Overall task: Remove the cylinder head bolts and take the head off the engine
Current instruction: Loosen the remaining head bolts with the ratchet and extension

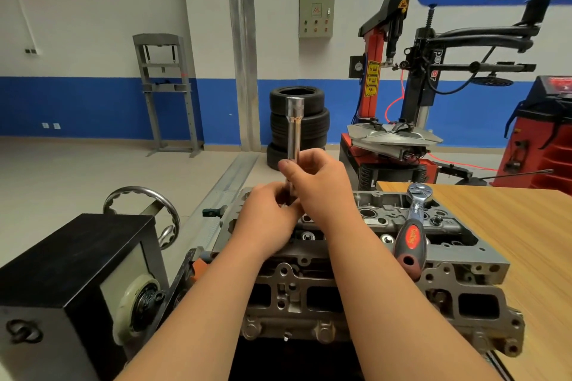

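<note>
Head view: both hands above the cylinder head (356, 284), right hand (318, 185) fingers curled round an upright long socket extension (294, 130), left hand (269, 213) pinching its lower end; ratchet (413, 226) rests on the head.

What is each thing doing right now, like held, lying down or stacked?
long socket bar: upright, held by both hands.
right hand: curled round the bar's middle.
left hand: grips the bar's lower end.
cylinder head: lying flat, not lifted.
ratchet: lying unheld on the cylinder head.
tyres: stacked by the wall.
</note>
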A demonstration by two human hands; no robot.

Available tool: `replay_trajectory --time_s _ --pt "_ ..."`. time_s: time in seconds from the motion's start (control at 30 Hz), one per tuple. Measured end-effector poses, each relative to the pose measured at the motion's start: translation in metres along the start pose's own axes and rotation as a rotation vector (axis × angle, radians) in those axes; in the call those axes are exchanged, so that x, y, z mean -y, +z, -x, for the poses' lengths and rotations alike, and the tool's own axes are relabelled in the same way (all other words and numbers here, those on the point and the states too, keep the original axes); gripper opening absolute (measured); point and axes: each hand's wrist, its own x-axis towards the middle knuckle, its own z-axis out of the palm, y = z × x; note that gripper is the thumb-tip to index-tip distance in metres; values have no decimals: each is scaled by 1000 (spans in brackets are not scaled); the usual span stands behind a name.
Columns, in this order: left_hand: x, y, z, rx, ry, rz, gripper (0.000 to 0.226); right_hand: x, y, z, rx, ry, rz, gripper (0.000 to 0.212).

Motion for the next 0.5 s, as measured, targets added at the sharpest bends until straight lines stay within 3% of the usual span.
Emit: replay_trajectory --time_s 0.1,0.2,0.33,0.43,0.5 --pt "3 -3 -1 64 -13 90 21 -1 -2 -2 -62 24 -13 13" --pt "5 -5 0 89 -4 148 20 2 -1 0 30 3 -17 8" --pt "4 -3 1 6 10 111 19 2 0 2 138 19 25 5" --pt "2 1 0 -141 -19 72 19 0 -1 3 90 22 46 18" --pt "3 3 0 -110 6 55 13 1 -3 3 72 12 23 18"
